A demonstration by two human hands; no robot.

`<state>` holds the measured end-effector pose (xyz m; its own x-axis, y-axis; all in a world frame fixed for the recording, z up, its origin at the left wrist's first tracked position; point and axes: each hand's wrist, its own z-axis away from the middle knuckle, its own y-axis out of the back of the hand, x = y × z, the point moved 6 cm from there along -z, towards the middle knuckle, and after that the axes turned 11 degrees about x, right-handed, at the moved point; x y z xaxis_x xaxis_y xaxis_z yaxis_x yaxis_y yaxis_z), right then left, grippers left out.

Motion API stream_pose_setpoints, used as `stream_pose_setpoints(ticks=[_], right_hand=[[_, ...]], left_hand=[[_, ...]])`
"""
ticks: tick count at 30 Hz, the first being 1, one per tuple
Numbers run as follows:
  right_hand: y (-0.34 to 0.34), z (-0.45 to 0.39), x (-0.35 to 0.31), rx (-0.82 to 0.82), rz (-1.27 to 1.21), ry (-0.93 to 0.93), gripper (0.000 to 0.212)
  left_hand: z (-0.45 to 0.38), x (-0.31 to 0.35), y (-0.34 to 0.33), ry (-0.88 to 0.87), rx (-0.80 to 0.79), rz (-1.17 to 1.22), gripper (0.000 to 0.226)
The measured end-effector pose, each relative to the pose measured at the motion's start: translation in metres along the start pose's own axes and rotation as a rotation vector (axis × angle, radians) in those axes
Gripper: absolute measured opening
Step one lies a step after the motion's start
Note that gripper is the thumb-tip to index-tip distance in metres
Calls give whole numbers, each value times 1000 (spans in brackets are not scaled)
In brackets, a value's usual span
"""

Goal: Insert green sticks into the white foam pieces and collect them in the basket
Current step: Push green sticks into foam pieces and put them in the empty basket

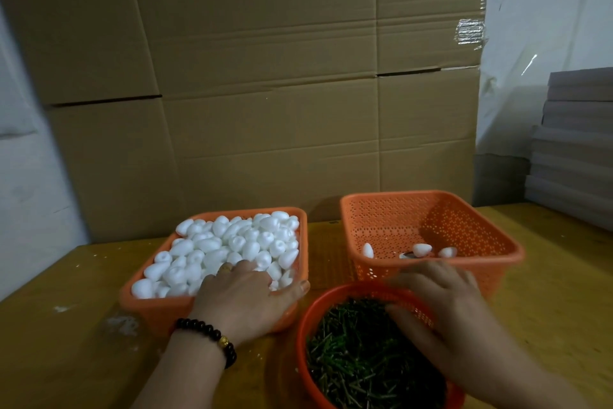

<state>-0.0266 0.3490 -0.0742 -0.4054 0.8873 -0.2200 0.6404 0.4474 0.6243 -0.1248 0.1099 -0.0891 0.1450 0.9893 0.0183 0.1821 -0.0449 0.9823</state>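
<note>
An orange basket [156, 304] on the left is heaped with white egg-shaped foam pieces [232, 242]. My left hand [245, 299] lies over its near edge, fingers down among the foam; what they hold is hidden. A round orange bowl [303, 335] at the front holds a mass of green sticks [358, 362]. My right hand [444, 305], blurred, reaches over the bowl's far rim with its thumb down at the sticks. Behind it stands a second orange basket [431, 206] with three foam pieces [422, 249] on its floor.
The baskets stand on a yellow-brown table [66, 342] with white foam crumbs at the left. Large cardboard boxes [265, 93] form a wall right behind the baskets. A stack of grey boards [577, 143] sits at the right back.
</note>
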Motion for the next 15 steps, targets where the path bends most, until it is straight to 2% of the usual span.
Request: stream_pose_setpoints(ticks=[4, 8, 10, 13, 15], right_hand=[[-14, 7, -12, -191, -48, 61, 36], [-29, 15, -8, -339, -27, 92, 57], [-33, 17, -7, -387, -31, 94, 62], [-38, 18, -7, -417, -35, 113, 60], [-38, 18, -6, -416, -36, 127, 54]], left_hand=[[-2, -4, 2, 31, 23, 68, 89], [-4, -7, 6, 56, 81, 221, 80], [-4, -9, 11, 77, 138, 304, 72], [-5, -13, 23, 92, 297, 419, 54], [-1, -13, 36, 82, 459, 521, 29]])
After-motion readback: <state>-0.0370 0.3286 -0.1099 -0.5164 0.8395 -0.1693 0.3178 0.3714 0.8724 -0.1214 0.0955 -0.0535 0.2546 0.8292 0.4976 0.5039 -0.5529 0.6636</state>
